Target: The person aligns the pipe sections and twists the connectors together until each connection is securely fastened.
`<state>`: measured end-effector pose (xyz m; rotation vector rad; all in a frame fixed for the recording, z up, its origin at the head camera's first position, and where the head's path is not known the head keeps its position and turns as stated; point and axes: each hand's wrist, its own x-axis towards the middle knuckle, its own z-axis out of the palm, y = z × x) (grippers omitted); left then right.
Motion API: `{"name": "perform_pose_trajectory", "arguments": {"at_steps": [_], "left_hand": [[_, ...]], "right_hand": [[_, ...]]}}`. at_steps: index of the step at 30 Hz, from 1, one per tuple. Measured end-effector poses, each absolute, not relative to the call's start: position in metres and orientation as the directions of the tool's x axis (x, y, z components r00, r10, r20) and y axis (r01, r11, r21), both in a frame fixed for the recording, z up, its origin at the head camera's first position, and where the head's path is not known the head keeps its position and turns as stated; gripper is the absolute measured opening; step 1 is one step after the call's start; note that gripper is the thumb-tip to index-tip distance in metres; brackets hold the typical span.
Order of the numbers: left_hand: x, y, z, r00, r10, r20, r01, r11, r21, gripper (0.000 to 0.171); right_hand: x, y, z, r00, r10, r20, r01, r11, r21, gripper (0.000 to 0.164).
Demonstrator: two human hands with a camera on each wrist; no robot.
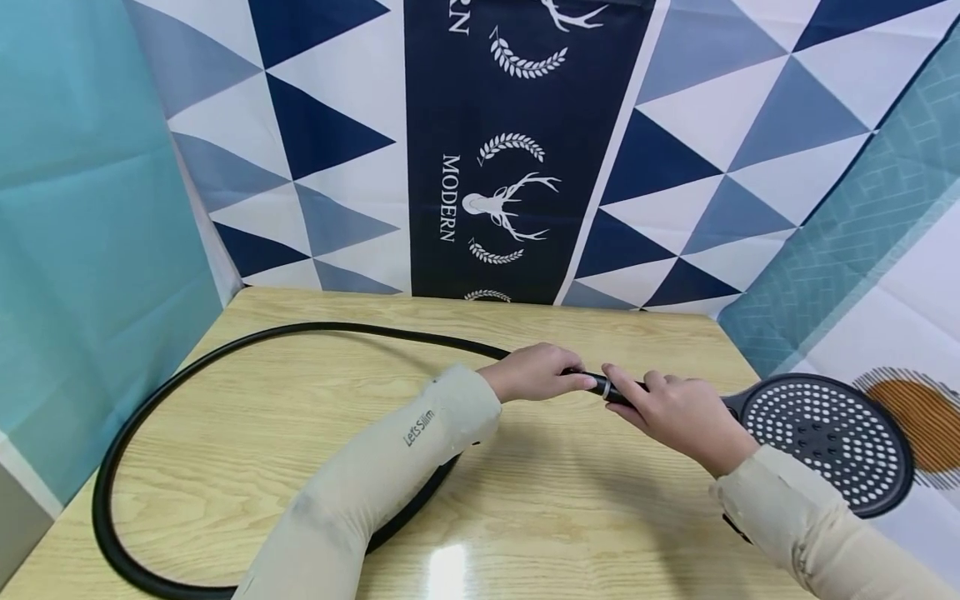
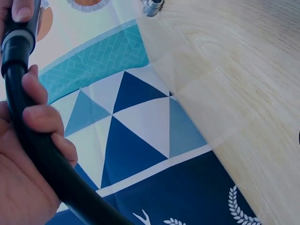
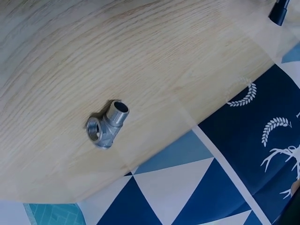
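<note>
My left hand (image 1: 536,372) grips the end of a black shower hose (image 1: 315,327), its fingers curled round it in the left wrist view. The right hand (image 1: 675,412) holds the handle of a black shower head (image 1: 828,442), whose round face is dotted with pale nozzles. Hose and handle meet in one line between the two hands, above the table. A silver ring (image 2: 19,35) shows at that joint. From the left hand the hose runs in a wide loop over the left half of the table. My left forearm covers part of it.
On the wooden table (image 1: 525,517) lies a threaded metal pipe fitting (image 3: 107,124), seen in the right wrist view. A dark cylindrical end piece (image 3: 278,13) shows at that view's top right. Patterned cloth (image 1: 487,150) hangs behind the table, with teal cloth (image 1: 82,208) at the left.
</note>
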<state>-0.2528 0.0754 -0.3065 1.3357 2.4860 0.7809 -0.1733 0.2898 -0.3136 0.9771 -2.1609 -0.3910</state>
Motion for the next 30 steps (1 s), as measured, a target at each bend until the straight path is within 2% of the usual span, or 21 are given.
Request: {"name": "perform_pose_trajectory", "arguments": {"at_steps": [21, 30], "left_hand": [[-0.254, 0.070, -0.316, -0.540, 0.834, 0.114, 0.780, 0.445, 0.439, 0.021], [-0.256, 0.075, -0.314, -0.557, 0.825, 0.095, 0.754, 0.454, 0.475, 0.022]], "right_hand": [[-0.178, 0.288, -0.328, -0.446, -0.732, 0.514, -0.559, 0.677, 0.479, 0.055], [-0.180, 0.294, -0.326, -0.472, -0.726, 0.500, -0.540, 0.687, 0.487, 0.061]]}}
